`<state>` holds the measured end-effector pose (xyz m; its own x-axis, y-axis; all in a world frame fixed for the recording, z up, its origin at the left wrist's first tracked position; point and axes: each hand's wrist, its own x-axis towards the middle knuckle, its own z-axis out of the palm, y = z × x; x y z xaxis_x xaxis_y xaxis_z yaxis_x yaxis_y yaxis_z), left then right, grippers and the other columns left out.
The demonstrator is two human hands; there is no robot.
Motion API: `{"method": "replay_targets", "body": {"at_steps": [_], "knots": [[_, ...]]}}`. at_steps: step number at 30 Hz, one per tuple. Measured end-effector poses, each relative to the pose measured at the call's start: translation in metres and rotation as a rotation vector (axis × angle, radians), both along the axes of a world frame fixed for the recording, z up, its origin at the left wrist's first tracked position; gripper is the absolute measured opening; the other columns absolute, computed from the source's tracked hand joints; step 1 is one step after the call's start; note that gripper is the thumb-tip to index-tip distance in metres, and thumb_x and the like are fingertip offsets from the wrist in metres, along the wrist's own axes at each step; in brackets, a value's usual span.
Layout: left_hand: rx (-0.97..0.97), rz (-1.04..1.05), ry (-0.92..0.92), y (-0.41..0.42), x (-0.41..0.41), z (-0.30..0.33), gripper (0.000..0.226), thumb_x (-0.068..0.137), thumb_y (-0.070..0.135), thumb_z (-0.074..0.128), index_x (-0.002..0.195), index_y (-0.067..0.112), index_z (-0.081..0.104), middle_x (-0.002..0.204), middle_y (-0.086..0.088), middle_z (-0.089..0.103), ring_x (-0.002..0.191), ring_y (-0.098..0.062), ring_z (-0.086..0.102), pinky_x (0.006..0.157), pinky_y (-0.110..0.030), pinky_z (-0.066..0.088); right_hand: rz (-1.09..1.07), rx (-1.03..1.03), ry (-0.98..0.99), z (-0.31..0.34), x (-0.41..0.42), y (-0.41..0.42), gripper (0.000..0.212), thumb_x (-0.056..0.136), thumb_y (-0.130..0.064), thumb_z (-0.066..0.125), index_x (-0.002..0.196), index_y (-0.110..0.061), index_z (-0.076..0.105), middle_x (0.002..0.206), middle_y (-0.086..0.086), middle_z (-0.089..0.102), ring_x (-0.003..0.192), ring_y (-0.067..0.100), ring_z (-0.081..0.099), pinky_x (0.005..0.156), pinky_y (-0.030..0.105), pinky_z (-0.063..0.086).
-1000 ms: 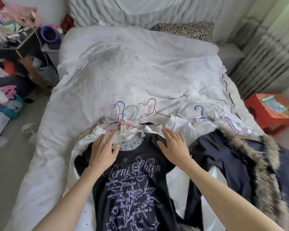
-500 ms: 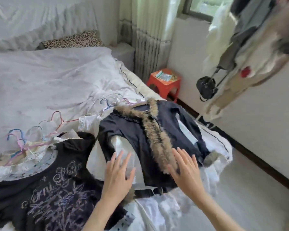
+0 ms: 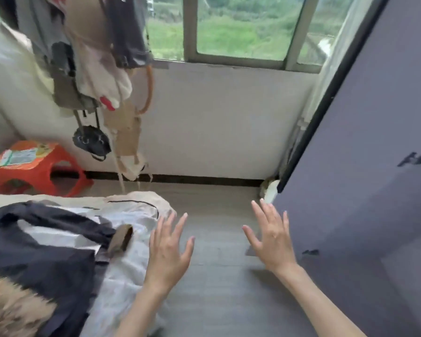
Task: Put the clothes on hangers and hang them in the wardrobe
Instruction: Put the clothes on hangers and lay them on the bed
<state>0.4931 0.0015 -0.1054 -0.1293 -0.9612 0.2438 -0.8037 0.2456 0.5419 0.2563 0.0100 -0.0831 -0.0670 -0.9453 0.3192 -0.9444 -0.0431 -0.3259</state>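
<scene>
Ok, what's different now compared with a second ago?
The view has swung right, from the bed towards the window wall. Both hands came off the printed top: left hand and right hand now hover open over the floor, holding nothing. The fur-trimmed dark jacket still lies on the bed.

Bare floor (image 3: 219,276) is lying open between bed (image 3: 131,239) and wardrobe door (image 3: 374,166); hanging clothes (image 3: 102,69) and orange stool (image 3: 34,166) are crowding the far left.

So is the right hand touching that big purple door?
Cannot tell. In the head view the right hand overlaps the door's edge, but no contact or gap shows.
</scene>
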Motion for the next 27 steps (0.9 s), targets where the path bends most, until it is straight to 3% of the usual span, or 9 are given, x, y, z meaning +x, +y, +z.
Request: {"method": "replay_targets", "body": {"at_steps": [4, 8, 13, 17, 21, 27], "knots": [[-0.028, -0.278, -0.095, -0.044, -0.091, 0.009, 0.054, 0.084, 0.046, 0.038, 0.131, 0.021, 0.049, 0.135, -0.012, 0.049, 0.129, -0.03, 0.032, 0.097, -0.054, 0.036, -0.294, 0.016, -0.022, 0.004, -0.088, 0.024, 0.064, 0.083, -0.05, 0.037, 0.133, -0.012, 0.049, 0.137, 0.014, 0.049, 0.127, 0.033, 0.045, 0.104, 0.059, 0.025], [-0.013, -0.502, -0.1, -0.072, -0.184, 0.015, 0.056, 0.085, 0.046, 0.036, 0.132, 0.02, 0.05, 0.138, -0.011, 0.047, 0.131, -0.032, 0.031, 0.099, -0.055, 0.035, -0.546, 0.005, -0.035, 0.01, -0.158, 0.049, 0.065, 0.082, -0.052, 0.036, 0.134, -0.015, 0.048, 0.139, 0.012, 0.047, 0.13, 0.031, 0.043, 0.106, 0.057, 0.022], [-0.033, -0.81, -0.155, -0.094, -0.306, 0.008, 0.056, 0.086, 0.047, 0.032, 0.132, 0.021, 0.049, 0.139, -0.011, 0.046, 0.132, -0.038, 0.036, 0.1, -0.054, 0.036, -0.81, 0.036, -0.023, 0.01, -0.242, 0.08, 0.075, 0.083, -0.062, 0.017, 0.145, -0.022, 0.028, 0.152, 0.004, 0.026, 0.142, 0.02, 0.019, 0.115, 0.045, 0.002], [-0.087, -0.994, -0.142, -0.11, -0.4, 0.015, 0.065, 0.085, 0.054, 0.019, 0.14, 0.026, 0.039, 0.149, -0.006, 0.031, 0.141, -0.031, 0.018, 0.11, -0.047, 0.021, -1.037, 0.034, 0.007, 0.018, -0.296, 0.103, 0.068, 0.087, -0.056, 0.028, 0.139, -0.015, 0.041, 0.142, 0.012, 0.043, 0.134, 0.03, 0.036, 0.108, 0.056, 0.022], [-0.146, -1.205, -0.102, -0.105, -0.486, 0.035, 0.051, 0.087, 0.042, 0.032, 0.13, 0.019, 0.047, 0.137, -0.015, 0.047, 0.129, -0.04, 0.038, 0.095, -0.054, 0.039, -1.207, 0.043, 0.026, 0.037, -0.334, 0.127, 0.065, 0.087, -0.053, 0.031, 0.136, -0.014, 0.045, 0.139, 0.012, 0.047, 0.133, 0.03, 0.039, 0.107, 0.055, 0.024], [-0.109, -1.42, -0.114, -0.062, -0.576, 0.036, 0.05, 0.087, 0.041, 0.034, 0.127, 0.016, 0.05, 0.133, -0.017, 0.05, 0.124, -0.045, 0.042, 0.092, -0.058, 0.041, -1.407, 0.068, 0.089, 0.05, -0.377, 0.18, 0.06, 0.087, -0.048, 0.035, 0.131, -0.011, 0.05, 0.131, 0.013, 0.054, 0.126, 0.032, 0.047, 0.102, 0.055, 0.034]]}}
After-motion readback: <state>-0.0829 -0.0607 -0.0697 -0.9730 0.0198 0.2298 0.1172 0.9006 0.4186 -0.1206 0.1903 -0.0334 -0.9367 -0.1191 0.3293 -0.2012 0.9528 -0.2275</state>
